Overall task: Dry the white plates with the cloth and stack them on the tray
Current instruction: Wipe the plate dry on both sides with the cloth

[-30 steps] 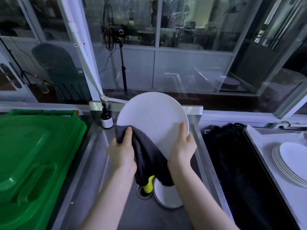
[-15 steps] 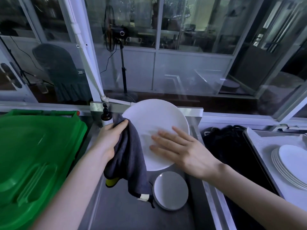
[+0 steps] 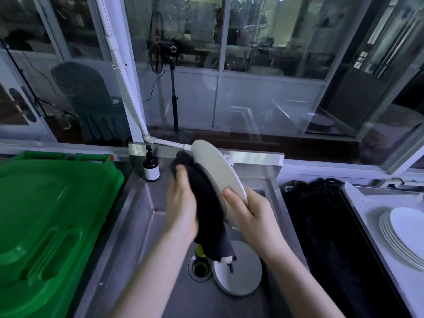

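Since half a second ago, the round white plate (image 3: 220, 171) is tipping up on edge over the steel sink (image 3: 137, 203). My right hand (image 3: 252, 212) is now gripping its lower rim, fingers clamped round it. My left hand (image 3: 181, 203) is clutching the dark grey cloth (image 3: 208, 212) against the plate's left face. A stack of white plates (image 3: 403, 235) is sitting on the lined tray (image 3: 371, 203), well right.

Bare left grip (image 3: 181, 208), bare right grip (image 3: 252, 215)
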The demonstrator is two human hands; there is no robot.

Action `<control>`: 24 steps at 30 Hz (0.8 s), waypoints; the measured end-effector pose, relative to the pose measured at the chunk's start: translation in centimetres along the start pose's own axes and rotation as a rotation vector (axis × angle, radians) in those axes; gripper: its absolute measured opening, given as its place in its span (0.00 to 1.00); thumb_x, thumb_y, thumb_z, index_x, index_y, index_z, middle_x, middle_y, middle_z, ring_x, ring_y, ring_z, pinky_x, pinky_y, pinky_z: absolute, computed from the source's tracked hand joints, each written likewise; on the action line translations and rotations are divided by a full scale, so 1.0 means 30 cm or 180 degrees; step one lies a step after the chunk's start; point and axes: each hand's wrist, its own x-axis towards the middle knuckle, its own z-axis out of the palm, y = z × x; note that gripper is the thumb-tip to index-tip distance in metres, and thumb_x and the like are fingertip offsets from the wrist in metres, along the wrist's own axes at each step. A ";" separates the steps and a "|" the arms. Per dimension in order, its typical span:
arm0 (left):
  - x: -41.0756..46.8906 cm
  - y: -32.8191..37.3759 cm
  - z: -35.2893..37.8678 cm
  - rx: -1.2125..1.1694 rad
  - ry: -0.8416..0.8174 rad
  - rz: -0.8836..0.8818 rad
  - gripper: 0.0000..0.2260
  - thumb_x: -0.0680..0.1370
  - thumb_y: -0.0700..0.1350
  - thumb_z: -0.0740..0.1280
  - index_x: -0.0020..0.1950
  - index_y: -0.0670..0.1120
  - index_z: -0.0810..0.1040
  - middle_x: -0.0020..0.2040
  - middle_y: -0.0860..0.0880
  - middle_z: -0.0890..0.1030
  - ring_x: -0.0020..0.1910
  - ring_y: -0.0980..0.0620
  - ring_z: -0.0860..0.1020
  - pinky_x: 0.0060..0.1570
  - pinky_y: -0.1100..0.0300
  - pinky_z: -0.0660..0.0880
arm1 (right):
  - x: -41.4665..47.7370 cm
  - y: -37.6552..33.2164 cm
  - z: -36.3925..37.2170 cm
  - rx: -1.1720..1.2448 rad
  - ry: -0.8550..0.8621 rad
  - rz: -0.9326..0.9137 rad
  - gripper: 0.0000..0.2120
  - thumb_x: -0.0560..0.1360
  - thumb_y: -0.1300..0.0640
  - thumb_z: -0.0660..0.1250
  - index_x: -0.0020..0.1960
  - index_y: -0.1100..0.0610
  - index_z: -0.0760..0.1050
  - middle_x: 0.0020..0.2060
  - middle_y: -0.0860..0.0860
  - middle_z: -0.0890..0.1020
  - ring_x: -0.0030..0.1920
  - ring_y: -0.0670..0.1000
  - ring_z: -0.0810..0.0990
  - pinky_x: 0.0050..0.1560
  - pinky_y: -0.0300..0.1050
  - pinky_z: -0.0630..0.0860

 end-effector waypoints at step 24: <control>0.002 -0.048 0.024 0.1128 -0.1511 0.2837 0.25 0.81 0.55 0.55 0.79 0.58 0.58 0.78 0.60 0.60 0.79 0.55 0.54 0.76 0.41 0.54 | 0.037 -0.038 0.022 0.0883 0.0924 0.1007 0.37 0.67 0.25 0.59 0.40 0.62 0.78 0.34 0.54 0.82 0.37 0.52 0.80 0.41 0.50 0.74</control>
